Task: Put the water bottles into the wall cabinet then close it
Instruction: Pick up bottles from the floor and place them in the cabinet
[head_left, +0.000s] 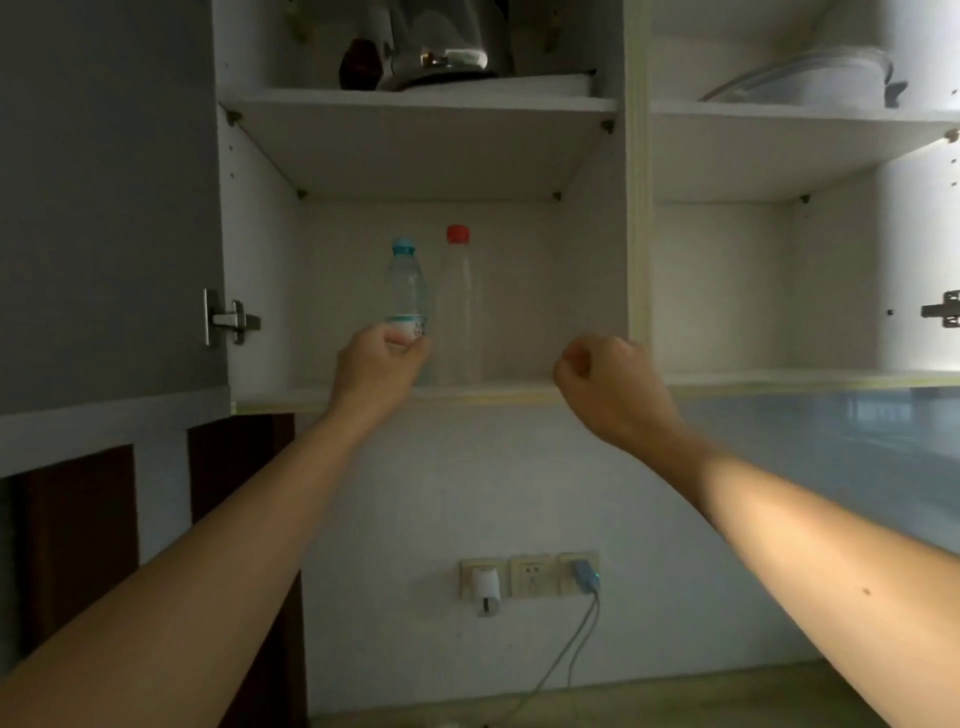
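Two clear water bottles stand upright on the bottom shelf (519, 392) of the open wall cabinet. The blue-capped bottle (405, 291) is on the left, and my left hand (379, 364) is wrapped around its lower part. Right beside it stands the taller red-capped bottle (458, 301), which no hand touches. My right hand (608, 384) is curled shut with nothing in it, raised in front of the shelf's edge to the right of the bottles.
The grey cabinet door (109, 208) hangs open at the left on its hinge (228, 318). A kettle (441, 47) stands on the upper shelf. White dishes (810, 78) fill the right compartment. Wall sockets (530, 574) with a cable sit above the counter.
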